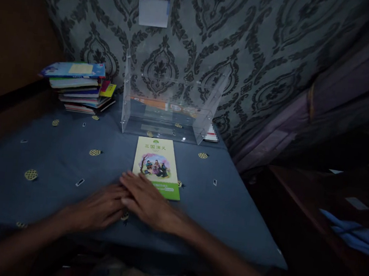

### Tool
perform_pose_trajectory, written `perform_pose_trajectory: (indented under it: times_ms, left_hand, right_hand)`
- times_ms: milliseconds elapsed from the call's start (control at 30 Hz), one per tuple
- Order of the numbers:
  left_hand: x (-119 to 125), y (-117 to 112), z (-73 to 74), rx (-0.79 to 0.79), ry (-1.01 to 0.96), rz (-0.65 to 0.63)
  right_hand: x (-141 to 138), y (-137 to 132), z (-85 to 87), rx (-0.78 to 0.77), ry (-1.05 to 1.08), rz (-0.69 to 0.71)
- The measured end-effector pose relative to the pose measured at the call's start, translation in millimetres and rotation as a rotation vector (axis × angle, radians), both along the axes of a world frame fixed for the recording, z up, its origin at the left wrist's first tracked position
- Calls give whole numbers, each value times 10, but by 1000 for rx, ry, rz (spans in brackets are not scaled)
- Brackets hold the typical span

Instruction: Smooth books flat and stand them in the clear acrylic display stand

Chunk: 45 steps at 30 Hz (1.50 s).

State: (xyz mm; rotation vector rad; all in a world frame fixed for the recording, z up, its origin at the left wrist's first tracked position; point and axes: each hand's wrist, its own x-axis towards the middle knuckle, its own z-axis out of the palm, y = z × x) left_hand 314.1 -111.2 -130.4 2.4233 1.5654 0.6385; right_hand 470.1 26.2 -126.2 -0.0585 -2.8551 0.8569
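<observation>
A thin book [156, 159] with a pale cover, green Chinese title, a painted group of figures and a green lower band lies flat on the table. My right hand [148, 202] is palm down with its fingers stretched out, covering the book's lower left corner. Beside the book, my left hand [102, 208] also lies flat, its fingertips partly hidden beneath my right hand. Behind the book stands a clear acrylic rack [164, 120] with upright side panels. I see nothing held in either hand.
A stack of books [80, 87] rises at the table's back left. The blue patterned tablecloth [229, 217] reaches the right edge. Patterned wallpaper [263, 45] backs the table; a purple curtain [289, 109] hangs at right. A white object [211, 134], partly pixelated, sits beside the rack.
</observation>
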Motion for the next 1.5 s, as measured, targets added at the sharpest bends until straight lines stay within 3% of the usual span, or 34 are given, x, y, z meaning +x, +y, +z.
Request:
perform_pose_trajectory:
  times_ms: [133, 467, 633, 800, 1167, 1367, 1500]
  left_hand:
    - [11, 8, 24, 32, -3, -25]
    - [-45, 19, -55, 2, -1, -44]
    - [-76, 87, -47, -53, 12, -10]
    - [-233, 378, -110, -60, 39, 55]
    - [-779, 1323, -271, 46, 6, 208]
    - [-794, 1388, -354, 94, -12, 237]
    - [-788, 1376, -359, 100, -11, 236]
  right_hand:
    - [53, -155, 30, -4, -57, -36]
    - [580, 292, -304, 172, 48, -243]
    - [705, 353, -362, 223, 63, -271]
    - [687, 347, -373, 248, 67, -278]
    - [697, 352, -393, 253, 101, -284]
    - [696, 408, -307, 213, 55, -260]
    - [555, 580, -210, 165, -6, -264]
